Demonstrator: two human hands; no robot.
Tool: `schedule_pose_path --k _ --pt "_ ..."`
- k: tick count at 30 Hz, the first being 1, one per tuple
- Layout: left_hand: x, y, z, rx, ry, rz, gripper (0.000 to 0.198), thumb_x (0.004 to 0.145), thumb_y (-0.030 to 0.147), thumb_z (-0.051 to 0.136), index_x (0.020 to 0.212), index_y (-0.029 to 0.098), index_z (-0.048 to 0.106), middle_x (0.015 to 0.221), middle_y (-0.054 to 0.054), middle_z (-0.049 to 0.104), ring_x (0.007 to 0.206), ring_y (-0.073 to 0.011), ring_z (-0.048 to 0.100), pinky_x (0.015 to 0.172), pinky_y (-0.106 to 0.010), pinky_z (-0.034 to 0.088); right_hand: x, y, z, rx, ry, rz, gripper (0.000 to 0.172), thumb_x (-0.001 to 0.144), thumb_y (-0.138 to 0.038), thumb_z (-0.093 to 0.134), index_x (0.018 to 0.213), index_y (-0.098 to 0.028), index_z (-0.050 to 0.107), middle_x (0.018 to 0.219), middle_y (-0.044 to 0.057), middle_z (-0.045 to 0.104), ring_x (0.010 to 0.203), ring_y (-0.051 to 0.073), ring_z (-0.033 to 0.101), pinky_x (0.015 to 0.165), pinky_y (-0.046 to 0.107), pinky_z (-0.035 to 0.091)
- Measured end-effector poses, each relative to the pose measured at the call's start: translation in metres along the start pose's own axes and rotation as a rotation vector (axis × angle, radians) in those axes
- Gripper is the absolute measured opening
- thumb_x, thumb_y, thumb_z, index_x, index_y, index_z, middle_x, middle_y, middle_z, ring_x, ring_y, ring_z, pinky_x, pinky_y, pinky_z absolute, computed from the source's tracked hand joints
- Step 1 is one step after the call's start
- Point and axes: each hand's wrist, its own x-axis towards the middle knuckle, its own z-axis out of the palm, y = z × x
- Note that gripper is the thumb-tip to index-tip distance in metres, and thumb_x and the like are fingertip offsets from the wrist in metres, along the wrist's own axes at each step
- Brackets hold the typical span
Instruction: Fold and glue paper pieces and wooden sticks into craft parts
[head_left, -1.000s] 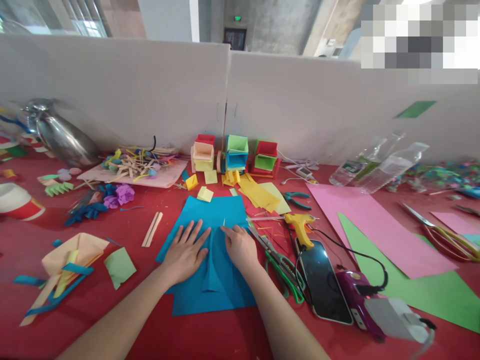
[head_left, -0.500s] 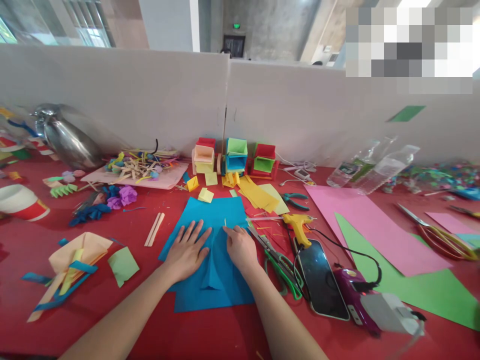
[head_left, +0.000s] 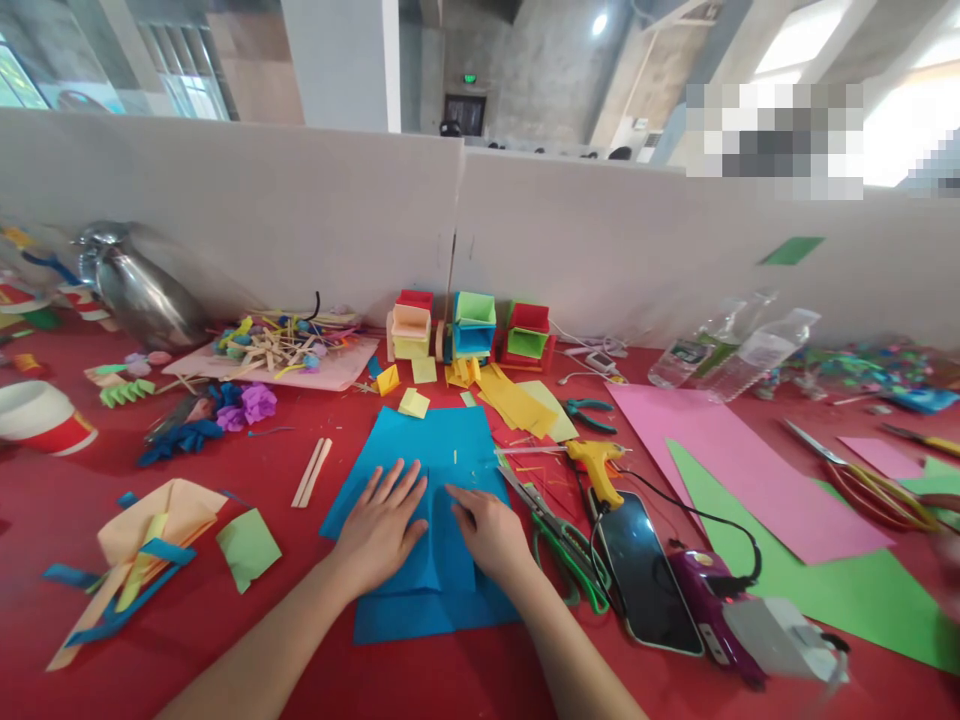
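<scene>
Most of the view is a red table, crowded with craft scraps. Well to the right of the right hand, a pink sheet and a green sheet lie overlapping. The blue paper lies directly under both hands, with a raised fold running between them. The left hand and right hand rest flat on it, fingers spread, grasping nothing. Beyond the fingertips, stacked paper boxes stand against the partition. A dark phone lies right of the right forearm. Between the phone and that hand, green-handled scissors crowd the paper's right edge. A yellow glue gun sits just beyond them. Two wooden sticks lie left of the left hand.
</scene>
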Motion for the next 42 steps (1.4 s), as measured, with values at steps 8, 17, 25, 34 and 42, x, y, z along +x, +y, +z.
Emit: schedule_pose_path --k 8,17,25,34,42 --pt "-0.005 0.002 0.002 -0.021 -0.096 0.008 0.052 0.092 0.04 0.023 0.142 0.026 0.013 0.149 0.0 0.014 0.136 -0.0243 0.012 0.107 -0.047 0.014 -0.002 -0.002 0.007 -0.071 0.013 -0.001 0.036 0.088 -0.02 0.038 0.118 -0.021 0.057 0.095 0.008 0.068 0.088 0.021 0.06 0.077 0.029 0.043" --pt "-0.006 0.002 0.002 -0.009 -0.092 0.004 0.052 0.093 0.04 0.021 0.142 0.024 0.013 0.149 -0.001 0.013 0.136 -0.0237 0.01 0.108 -0.046 0.011 -0.018 -0.001 -0.003 0.035 0.018 0.053 0.04 0.089 -0.03 0.04 0.127 -0.02 0.048 0.107 0.008 0.066 0.095 0.02 0.061 0.078 0.027 0.045" --pt "-0.007 0.002 0.003 -0.006 -0.078 0.01 0.054 0.092 0.041 0.023 0.142 0.024 0.012 0.149 -0.001 0.012 0.136 -0.0236 0.01 0.108 -0.046 0.011 -0.056 -0.003 0.007 0.1 0.01 0.051 0.038 0.086 -0.021 0.043 0.123 -0.02 0.053 0.106 0.008 0.067 0.092 0.021 0.063 0.079 0.03 0.047" --pt "-0.008 0.004 0.002 -0.003 -0.048 0.005 0.055 0.091 0.036 0.027 0.142 0.023 0.012 0.149 -0.002 0.013 0.136 -0.024 0.01 0.108 -0.048 0.009 -0.068 -0.002 0.012 0.114 0.055 0.05 0.034 0.088 -0.022 0.041 0.119 -0.019 0.056 0.11 0.009 0.065 0.098 0.021 0.06 0.085 0.031 0.045" --pt "-0.009 0.004 0.003 0.016 -0.03 0.003 0.055 0.09 0.036 0.029 0.142 0.023 0.016 0.149 -0.002 0.016 0.136 -0.0233 0.012 0.108 -0.046 0.009 -0.075 -0.004 0.011 0.106 0.032 0.05 0.036 0.086 -0.02 0.045 0.121 -0.02 0.054 0.111 0.007 0.065 0.098 0.021 0.059 0.086 0.032 0.044"
